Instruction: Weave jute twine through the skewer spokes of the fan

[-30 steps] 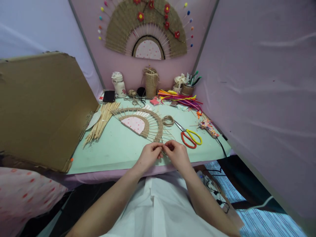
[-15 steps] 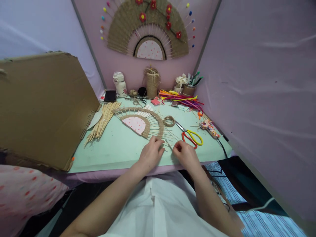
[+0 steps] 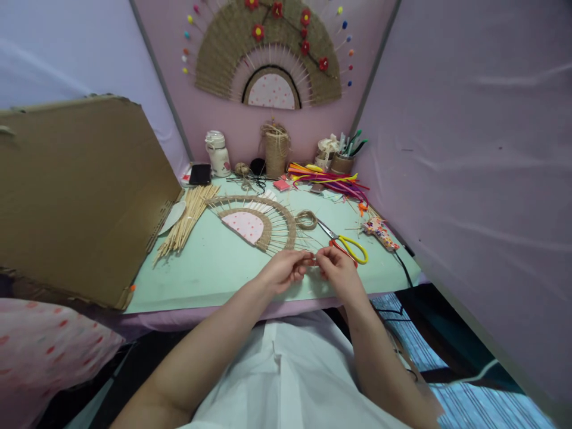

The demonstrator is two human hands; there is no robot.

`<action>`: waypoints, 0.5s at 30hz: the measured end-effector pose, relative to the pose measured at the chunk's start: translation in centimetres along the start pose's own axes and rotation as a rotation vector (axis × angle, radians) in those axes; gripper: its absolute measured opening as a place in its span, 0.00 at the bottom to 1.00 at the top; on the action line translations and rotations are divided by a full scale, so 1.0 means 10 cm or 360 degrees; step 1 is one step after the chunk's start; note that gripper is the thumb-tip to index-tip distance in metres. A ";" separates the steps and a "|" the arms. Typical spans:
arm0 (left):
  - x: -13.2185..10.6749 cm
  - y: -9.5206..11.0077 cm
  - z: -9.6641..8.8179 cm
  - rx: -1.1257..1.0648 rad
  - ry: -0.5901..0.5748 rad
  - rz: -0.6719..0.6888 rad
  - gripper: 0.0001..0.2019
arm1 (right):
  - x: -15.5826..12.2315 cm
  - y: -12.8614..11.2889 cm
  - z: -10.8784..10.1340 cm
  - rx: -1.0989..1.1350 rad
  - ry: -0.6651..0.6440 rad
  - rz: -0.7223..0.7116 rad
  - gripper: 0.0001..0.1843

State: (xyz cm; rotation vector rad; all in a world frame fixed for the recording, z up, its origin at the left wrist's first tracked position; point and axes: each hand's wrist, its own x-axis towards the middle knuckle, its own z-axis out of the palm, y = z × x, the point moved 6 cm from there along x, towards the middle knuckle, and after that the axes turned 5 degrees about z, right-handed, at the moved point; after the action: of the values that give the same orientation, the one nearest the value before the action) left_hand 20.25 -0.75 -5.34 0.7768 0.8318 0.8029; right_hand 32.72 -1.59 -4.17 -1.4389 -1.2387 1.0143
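Note:
My left hand (image 3: 288, 269) and my right hand (image 3: 336, 266) meet fingertip to fingertip just above the front of the table. Both are pinched closed around a thin pale strand (image 3: 315, 260) that looks like jute twine; the fingers hide most of it. Beyond my left hand lies a half-round stick fan (image 3: 279, 223), with a woven twine band and a dotted pink centre. A small coil of jute twine (image 3: 306, 220) rests against the fan's right side. Scissors (image 3: 353, 248) with yellow and red handles lie behind my right hand, one handle partly covered by it.
Left of the fan lies a bundle of wooden sticks (image 3: 187, 220), beside a standing cardboard sheet (image 3: 84, 196). A patterned glue gun (image 3: 379, 232) with a cord sits at right. Coloured pipe cleaners (image 3: 330, 179), a twine-wrapped jar (image 3: 276, 152) and a white bottle (image 3: 217, 155) line the back.
My left hand has moved right, away from the fan's lower edge, and come up against my right fingertips. My right hand has shifted only slightly.

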 end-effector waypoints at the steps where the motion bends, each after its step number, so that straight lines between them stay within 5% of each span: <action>1: 0.02 -0.02 0.04 -0.0201 -0.0060 -0.0099 0.07 | -0.01 -0.01 0.03 -0.0009 0.0017 -0.0022 0.11; 6: 0.08 -0.06 0.08 -0.0595 -0.0095 -0.0147 0.05 | -0.08 -0.09 0.06 -0.0251 -0.0052 -0.0178 0.14; 12: 0.06 -0.09 -0.03 -0.0402 -0.0023 -0.0090 0.02 | 0.16 -0.11 -0.54 -0.1064 0.0411 -0.0324 0.17; 15: 0.02 -0.07 -0.09 -0.0276 0.0066 -0.0011 0.02 | 0.42 0.03 -0.64 -0.1597 0.0250 -0.0173 0.15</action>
State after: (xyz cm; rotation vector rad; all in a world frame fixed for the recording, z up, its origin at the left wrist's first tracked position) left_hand 19.76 -0.65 -6.44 0.6052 0.7898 0.8752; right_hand 39.57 1.72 -3.21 -2.0952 -1.7862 0.1390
